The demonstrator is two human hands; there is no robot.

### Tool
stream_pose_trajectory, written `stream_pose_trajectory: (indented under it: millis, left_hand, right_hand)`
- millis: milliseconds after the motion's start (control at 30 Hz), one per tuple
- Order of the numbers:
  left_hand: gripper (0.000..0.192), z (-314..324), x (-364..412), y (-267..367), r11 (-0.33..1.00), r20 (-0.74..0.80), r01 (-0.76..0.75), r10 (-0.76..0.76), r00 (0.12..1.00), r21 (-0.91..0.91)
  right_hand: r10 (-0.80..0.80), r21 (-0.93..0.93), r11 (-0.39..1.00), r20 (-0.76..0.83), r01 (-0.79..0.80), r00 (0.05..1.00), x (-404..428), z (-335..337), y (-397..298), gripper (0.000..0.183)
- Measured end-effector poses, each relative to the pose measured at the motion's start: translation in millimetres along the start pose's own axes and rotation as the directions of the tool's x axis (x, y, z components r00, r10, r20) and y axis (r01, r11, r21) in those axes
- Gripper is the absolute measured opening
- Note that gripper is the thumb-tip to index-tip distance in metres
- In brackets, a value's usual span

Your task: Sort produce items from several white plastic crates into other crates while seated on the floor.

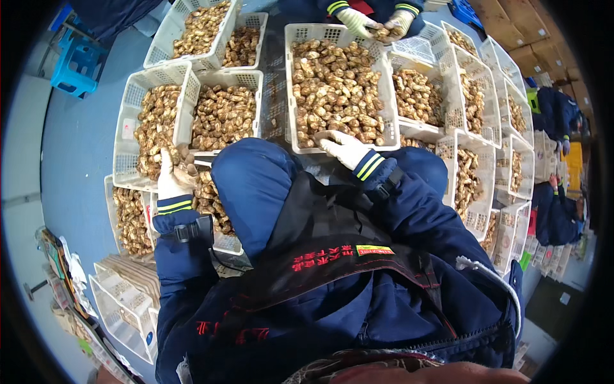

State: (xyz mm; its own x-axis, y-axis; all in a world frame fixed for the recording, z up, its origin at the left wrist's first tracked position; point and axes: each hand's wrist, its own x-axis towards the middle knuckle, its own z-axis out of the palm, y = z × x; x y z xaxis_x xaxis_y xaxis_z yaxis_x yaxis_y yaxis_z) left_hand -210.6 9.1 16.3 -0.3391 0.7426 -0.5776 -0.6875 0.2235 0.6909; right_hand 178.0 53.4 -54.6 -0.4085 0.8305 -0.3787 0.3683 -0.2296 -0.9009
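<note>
My left hand [175, 175], in a white glove with soiled fingers, is over the right side of a white plastic crate [127, 129] of brown-and-cream mushrooms [160, 108]. Its thumb and fingers stand apart, and I see nothing held between them. My right hand [344, 148], gloved too, reaches over the near rim of a large central crate [393, 115]. Its fingertips touch the mushrooms [336, 91] heaped there; whether they grip one is hidden. Between the two hands, another crate [259, 96] holds more mushrooms [223, 115].
Across the central crate, another person's gloved hands [381, 29] hold mushrooms. Several mushroom crates [472, 101] stand along the right. A blue plastic stool [76, 67] is at the far left, and clear bins [124, 307] stand at the lower left. Cardboard boxes [518, 24] are stacked at the upper right.
</note>
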Motion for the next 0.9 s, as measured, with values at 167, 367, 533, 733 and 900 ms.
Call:
stream_pose_trajectory:
  millis: [167, 367, 533, 733, 900]
  left_hand:
    - [0.034, -82.1, 12.8, -38.0, 0.975, 0.240, 0.199, -0.217, 0.946, 0.096]
    - [0.029, -139.3, 4.6, -123.6, 0.921, -0.042, 0.339, -0.353, 0.935, -0.193]
    - [0.033, -166.8, -8.2, -123.5, 0.950, -0.164, 0.231, -0.267, 0.950, -0.209]
    - [0.035, -121.9, -5.3, -108.1, 0.947, -0.023, 0.144, -0.157, 0.987, -0.288]
    - [0.030, -109.2, -5.1, -72.3, 0.755, 0.339, 0.318, -0.135, 0.931, -0.574]
  right_hand:
    - [-0.054, -0.473, 0.881, -0.080, 0.010, 0.995, 48.0, -19.3, -9.4, 0.052]
    - [-0.148, -0.935, 0.325, -0.197, -0.141, 0.969, 170.1, -88.2, 64.4, 0.050]
    - [0.179, -0.974, 0.129, -0.163, -0.187, 0.970, 186.8, -56.1, 13.9, 0.054]
    - [-0.048, -0.994, -0.010, -0.105, -0.106, 0.993, 137.0, -46.4, 48.1, 0.051]
    - [-0.074, -0.962, 0.184, -0.221, -0.204, 0.973, 113.2, -49.4, 70.6, 0.057]
